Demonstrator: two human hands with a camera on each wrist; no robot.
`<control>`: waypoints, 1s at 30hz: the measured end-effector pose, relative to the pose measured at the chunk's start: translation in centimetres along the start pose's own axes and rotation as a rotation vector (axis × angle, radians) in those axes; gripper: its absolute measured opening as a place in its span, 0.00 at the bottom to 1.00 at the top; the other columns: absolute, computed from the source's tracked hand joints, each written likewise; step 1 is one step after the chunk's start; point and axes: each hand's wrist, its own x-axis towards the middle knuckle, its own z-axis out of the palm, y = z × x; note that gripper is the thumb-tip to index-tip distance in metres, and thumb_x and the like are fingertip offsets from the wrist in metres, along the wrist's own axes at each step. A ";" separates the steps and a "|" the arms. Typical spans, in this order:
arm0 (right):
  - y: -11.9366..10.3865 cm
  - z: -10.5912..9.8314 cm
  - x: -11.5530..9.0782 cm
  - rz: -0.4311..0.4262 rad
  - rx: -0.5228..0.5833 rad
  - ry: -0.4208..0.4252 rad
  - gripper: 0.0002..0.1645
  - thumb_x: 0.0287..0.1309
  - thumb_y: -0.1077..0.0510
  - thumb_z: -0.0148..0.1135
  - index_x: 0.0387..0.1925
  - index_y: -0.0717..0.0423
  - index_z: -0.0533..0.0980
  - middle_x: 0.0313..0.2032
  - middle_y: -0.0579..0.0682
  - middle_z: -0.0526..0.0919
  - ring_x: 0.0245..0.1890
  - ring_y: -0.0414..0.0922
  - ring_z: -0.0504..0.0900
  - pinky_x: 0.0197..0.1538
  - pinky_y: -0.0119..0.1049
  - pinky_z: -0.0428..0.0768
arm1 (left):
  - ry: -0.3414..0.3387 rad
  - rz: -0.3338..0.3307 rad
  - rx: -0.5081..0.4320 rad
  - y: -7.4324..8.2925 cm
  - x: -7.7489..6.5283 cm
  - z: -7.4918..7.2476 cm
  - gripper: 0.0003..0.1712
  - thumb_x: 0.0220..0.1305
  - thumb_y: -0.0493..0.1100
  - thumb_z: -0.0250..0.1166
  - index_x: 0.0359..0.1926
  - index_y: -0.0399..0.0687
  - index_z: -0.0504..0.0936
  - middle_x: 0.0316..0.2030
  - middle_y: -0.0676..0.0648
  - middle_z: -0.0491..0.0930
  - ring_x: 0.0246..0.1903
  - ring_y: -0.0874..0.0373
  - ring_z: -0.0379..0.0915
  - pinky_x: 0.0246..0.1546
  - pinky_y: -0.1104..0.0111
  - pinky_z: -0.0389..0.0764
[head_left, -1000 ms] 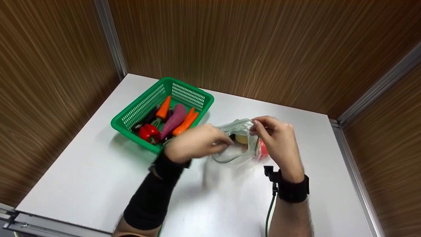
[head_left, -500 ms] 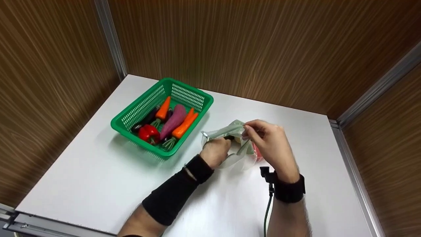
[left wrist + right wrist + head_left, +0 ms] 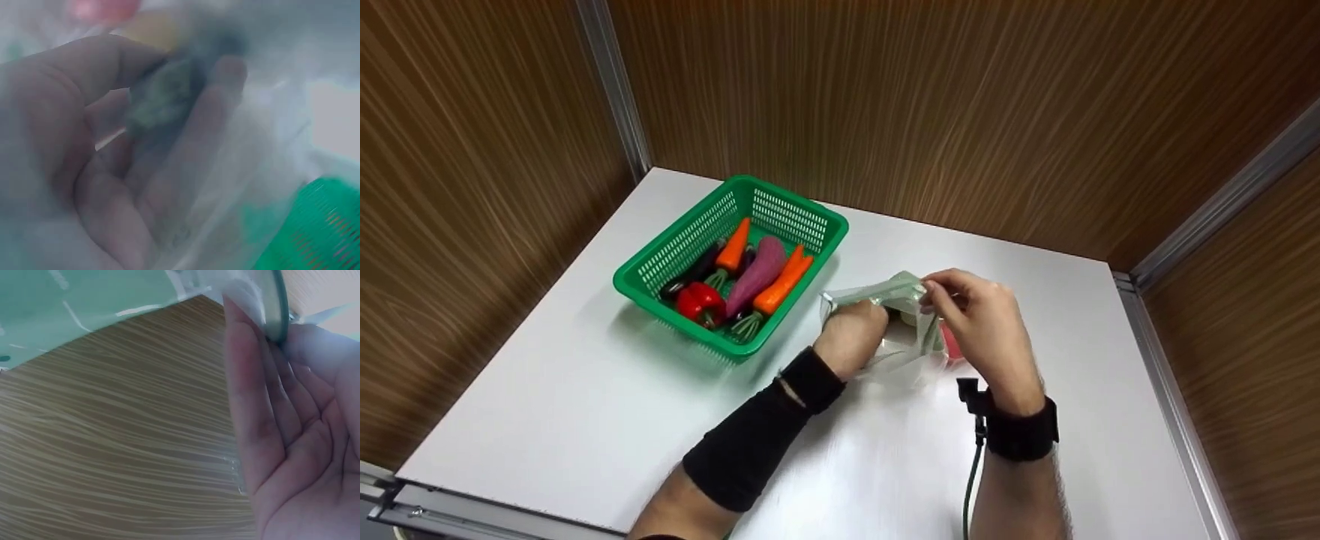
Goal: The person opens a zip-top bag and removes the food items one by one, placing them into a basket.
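Observation:
My left hand [image 3: 853,337] is inside the mouth of a see-through plastic bag [image 3: 851,298]. In the left wrist view its thumb and fingers curl round a dark vegetable with a pale green end [image 3: 163,95], blurred behind the plastic. With thumb and fingertips, my right hand [image 3: 990,319] pinches the bag's upper right rim; the right wrist view shows the greenish edge between them. Inside the bag, a pale yellow thing [image 3: 908,318] is partly hidden. Something red [image 3: 951,341] shows at its right side, beneath my right hand.
Left of the bag stands a green basket [image 3: 675,321]. It holds carrots [image 3: 784,285], a purple sweet potato [image 3: 757,276], a red bell pepper [image 3: 701,304] and a dark eggplant [image 3: 697,271]. Wood-grain panels [image 3: 885,112] enclose the white table [image 3: 585,420] at the back and sides.
My left hand has gone from the bag's opening down into it, carrying the dark vegetable. My right hand has kept its pinch on the rim and shifted slightly.

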 end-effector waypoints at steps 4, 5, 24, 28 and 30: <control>0.4 -0.4 0.1 0.024 -0.005 0.070 0.10 0.84 0.64 0.69 0.53 0.62 0.93 0.42 0.59 0.99 0.43 0.56 1.00 0.45 0.13 0.83 | -0.224 0.050 -0.288 -2.4 1.7 -4.5 0.08 0.72 0.38 0.76 0.33 0.51 0.92 0.29 0.49 0.93 0.29 0.56 0.94 0.25 0.65 0.93; 0.5 -0.5 0.2 0.030 -0.004 0.080 0.10 0.84 0.64 0.69 0.53 0.63 0.93 0.43 0.60 0.99 0.42 0.56 1.00 0.45 0.13 0.83 | -0.323 0.043 -0.419 -3.2 2.2 -5.7 0.07 0.74 0.37 0.76 0.35 0.51 0.92 0.33 0.47 0.95 0.35 0.53 0.96 0.29 0.62 0.95; 0.7 -1.2 0.6 0.064 0.031 0.111 0.11 0.85 0.63 0.68 0.54 0.64 0.93 0.42 0.63 0.98 0.42 0.58 1.00 0.46 0.14 0.86 | -0.395 -0.303 -0.840 -19.4 0.5 -14.9 0.21 0.87 0.42 0.71 0.73 0.45 0.90 0.61 0.38 0.95 0.53 0.44 0.93 0.59 0.49 0.95; 0.8 -1.3 0.6 0.075 0.024 0.100 0.11 0.86 0.62 0.68 0.55 0.64 0.93 0.42 0.63 0.98 0.43 0.57 1.00 0.46 0.14 0.86 | -0.524 -0.390 -0.764 -20.4 1.3 -10.7 0.19 0.89 0.41 0.68 0.72 0.42 0.91 0.61 0.36 0.95 0.54 0.40 0.92 0.61 0.45 0.93; 0.9 -1.3 0.5 0.080 0.022 0.098 0.12 0.86 0.62 0.68 0.55 0.64 0.93 0.43 0.63 0.98 0.43 0.57 1.00 0.45 0.14 0.85 | -0.572 -0.400 -0.717 -20.2 1.6 -8.5 0.18 0.88 0.40 0.67 0.68 0.40 0.92 0.59 0.35 0.95 0.56 0.38 0.93 0.63 0.43 0.93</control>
